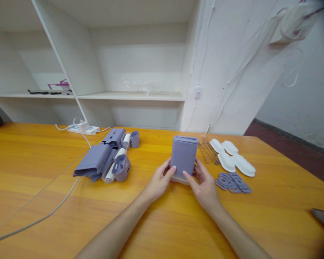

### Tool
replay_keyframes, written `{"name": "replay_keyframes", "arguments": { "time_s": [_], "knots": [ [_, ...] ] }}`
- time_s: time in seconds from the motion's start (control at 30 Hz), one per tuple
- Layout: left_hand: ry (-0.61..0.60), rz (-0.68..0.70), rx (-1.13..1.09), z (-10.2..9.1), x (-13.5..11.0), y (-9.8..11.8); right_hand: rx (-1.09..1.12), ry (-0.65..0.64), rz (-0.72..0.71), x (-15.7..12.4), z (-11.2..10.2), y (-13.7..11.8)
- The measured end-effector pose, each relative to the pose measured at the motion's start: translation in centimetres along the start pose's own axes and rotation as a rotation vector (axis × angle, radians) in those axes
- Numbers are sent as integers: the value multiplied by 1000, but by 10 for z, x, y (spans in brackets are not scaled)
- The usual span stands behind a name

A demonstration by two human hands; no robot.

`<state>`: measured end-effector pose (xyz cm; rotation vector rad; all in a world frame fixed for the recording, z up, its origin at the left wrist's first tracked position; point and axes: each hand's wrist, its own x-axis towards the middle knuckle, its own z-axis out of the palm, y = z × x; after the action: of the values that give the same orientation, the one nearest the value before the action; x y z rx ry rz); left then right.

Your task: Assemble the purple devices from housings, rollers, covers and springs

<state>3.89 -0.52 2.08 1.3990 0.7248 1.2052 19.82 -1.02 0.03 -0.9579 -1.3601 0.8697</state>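
Note:
A lavender plastic housing (184,154), box-shaped and upright, stands on the wooden table (162,216) at the middle. My left hand (160,180) grips its lower left side, thumb on the front face. My right hand (203,181) grips its lower right side, fingers curled at the base where a pale edge shows. Both hands hold the same part.
Left of the housing lies a pile of lavender and white parts (105,160). To the right are a metal spring mesh (207,149), white oval pieces (233,156) and flat lavender cut-outs (233,182). A power strip (83,128) and cables (37,212) cross the left side. Shelves stand behind.

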Motion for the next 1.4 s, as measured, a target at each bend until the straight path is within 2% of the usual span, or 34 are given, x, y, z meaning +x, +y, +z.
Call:
{"name": "replay_keyframes", "arguments": {
  "time_s": [0.17,0.27,0.37,0.5,0.57,0.67,0.8,0.9,1.07,1.17,1.4],
  "knots": [
    [21,27,46,-1,2,-8,13,26,9,1,2,3],
    [104,42,143,-1,2,-13,29,28,37,1,3,4],
    [194,122,286,0,1,-15,42,32,61,1,4,4],
    [254,149,416,4,-2,-13,39,35,71,1,4,2],
    [294,149,481,7,-4,-10,-13,26,38,1,4,2],
    [324,172,547,11,-9,-5,-172,7,-104,-1,2,0],
    [404,239,508,12,-15,-1,-430,-18,-330,-3,-2,-3],
    [477,270,470,9,-17,1,-529,-19,-412,-3,-2,-5],
    [442,297,436,8,-19,7,-587,-11,-419,-1,-3,-6],
    [463,306,414,9,-20,9,-608,-19,-422,0,-4,-6],
    [438,284,386,3,-16,7,-660,-1,-422,0,-6,-6]
  ]
}}
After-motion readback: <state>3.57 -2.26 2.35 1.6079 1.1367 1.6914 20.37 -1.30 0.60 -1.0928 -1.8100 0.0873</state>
